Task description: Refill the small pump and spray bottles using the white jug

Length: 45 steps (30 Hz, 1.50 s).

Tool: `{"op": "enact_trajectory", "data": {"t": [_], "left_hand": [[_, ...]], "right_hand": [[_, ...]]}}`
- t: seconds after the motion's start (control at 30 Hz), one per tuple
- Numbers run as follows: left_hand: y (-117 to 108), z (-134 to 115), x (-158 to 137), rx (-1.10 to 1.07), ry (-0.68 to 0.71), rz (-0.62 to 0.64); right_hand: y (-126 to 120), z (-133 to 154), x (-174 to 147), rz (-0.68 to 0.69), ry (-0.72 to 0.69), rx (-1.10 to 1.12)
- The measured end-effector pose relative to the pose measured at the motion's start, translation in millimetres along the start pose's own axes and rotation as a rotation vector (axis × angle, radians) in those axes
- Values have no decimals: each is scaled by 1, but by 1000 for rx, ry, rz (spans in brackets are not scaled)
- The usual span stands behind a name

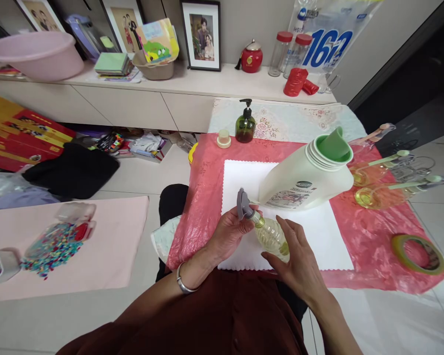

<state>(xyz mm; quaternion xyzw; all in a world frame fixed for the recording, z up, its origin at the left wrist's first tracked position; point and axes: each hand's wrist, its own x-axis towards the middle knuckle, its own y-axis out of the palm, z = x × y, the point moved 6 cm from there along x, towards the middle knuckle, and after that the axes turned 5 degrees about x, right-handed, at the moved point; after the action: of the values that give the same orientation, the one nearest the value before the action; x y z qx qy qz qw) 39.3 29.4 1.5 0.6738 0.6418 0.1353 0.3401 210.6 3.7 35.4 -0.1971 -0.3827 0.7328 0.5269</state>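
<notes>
A clear ribbed spray bottle [269, 235] with a grey trigger head is tilted in front of me, its base to the lower right. My left hand [229, 231] grips it at the neck, just under the trigger head. Around its lower body curve the thumb and fingers of my right hand [298, 256]. Just behind my hands, a large cream jug [307, 177] with a green-lined open mouth stands on a white scalloped-edge mat [240, 180]. A dark green pump bottle [245, 125] and a pale cap [224, 138] are farther back.
Red plastic sheeting [200, 197] covers the table. On the right lie a tape roll [418, 254] and glass oil bottles [373, 196] with green-handled stoppers. To the left, a pink-covered surface [114, 246] carries colourful small pieces [54, 249]. Behind is a cabinet with frames and jars.
</notes>
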Motion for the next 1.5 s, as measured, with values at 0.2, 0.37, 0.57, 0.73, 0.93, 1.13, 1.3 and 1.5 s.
{"op": "enact_trajectory", "data": {"t": [0.2,0.37,0.57,0.73,0.93,1.13,1.3,1.5], "left_hand": [[1,-3,-1,16,-5,21],[1,-4,-2,57,-19,37],[3,-6,-1,50,-6,88],[7,-8,-3,-17,-27,112],[3,-4,-2,-55,-6,-4],[1,-4,-2,-39,-18,-6],[3,-7,-3,-49,59,51],[6,-6,-6,-66,84,36]], "right_hand": [[3,-3,-2,-10,-27,53],[0,-2,-4,5,-30,69],[-1,-1,-3,-13,-49,118],[2,1,-5,-16,-71,209],[11,2,-5,-37,-66,253],[14,-1,-9,-17,-23,365],[17,-5,-10,4,17,484],[18,-1,-9,-20,11,479]]}}
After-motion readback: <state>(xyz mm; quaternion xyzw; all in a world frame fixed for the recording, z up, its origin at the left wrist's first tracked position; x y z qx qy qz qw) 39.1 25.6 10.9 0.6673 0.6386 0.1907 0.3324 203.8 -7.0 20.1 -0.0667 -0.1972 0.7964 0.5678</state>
